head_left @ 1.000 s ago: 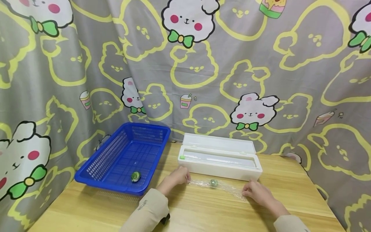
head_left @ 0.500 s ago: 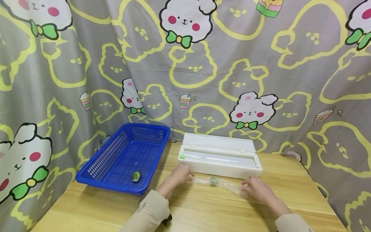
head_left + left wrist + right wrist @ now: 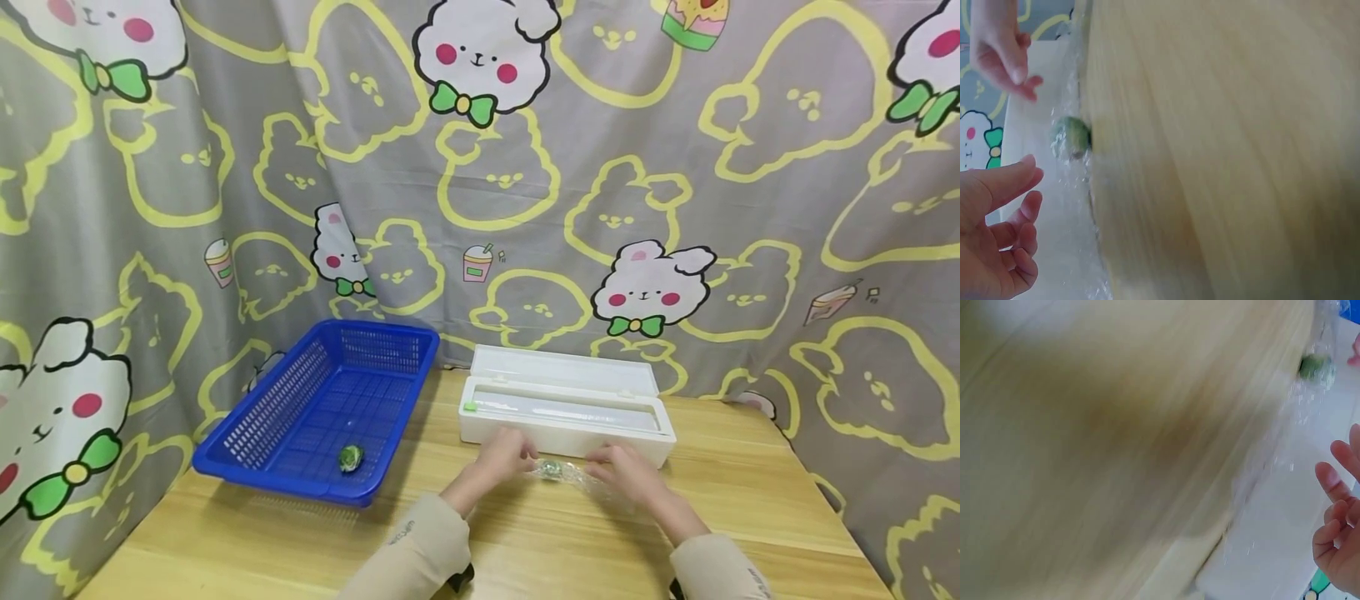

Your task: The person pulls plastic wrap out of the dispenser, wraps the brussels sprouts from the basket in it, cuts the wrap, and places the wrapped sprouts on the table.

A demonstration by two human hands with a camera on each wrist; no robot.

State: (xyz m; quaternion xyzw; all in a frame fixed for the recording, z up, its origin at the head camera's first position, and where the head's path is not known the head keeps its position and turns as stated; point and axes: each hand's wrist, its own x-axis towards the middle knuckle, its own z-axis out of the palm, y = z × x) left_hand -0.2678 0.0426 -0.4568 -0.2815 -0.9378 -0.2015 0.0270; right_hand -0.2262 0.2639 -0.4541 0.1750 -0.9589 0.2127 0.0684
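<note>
A small round green vegetable (image 3: pixel 551 470), like a Brussels sprout, lies on a strip of clear plastic film (image 3: pixel 1075 206) in front of the white film box (image 3: pixel 566 421). My left hand (image 3: pixel 510 457) hovers at its left side, thumb and fingers apart with nothing gripped in the left wrist view. On the other side is my right hand (image 3: pixel 626 473), its fingers loosely bent and free of the film in the right wrist view. The film stretches out past the vegetable on both sides. A second green vegetable (image 3: pixel 350 457), shiny as if wrapped, sits in the blue basket (image 3: pixel 300 487).
The box's lid (image 3: pixel 562 371) stands raised at the back, and a green slider (image 3: pixel 470 407) shows at its left end. The basket occupies the left of the wooden table (image 3: pixel 570 550). A patterned curtain (image 3: pixel 525 250) hangs behind the table.
Both hands have come away from the film's ends and moved inward, close to the vegetable. The basket and the box have stayed in place.
</note>
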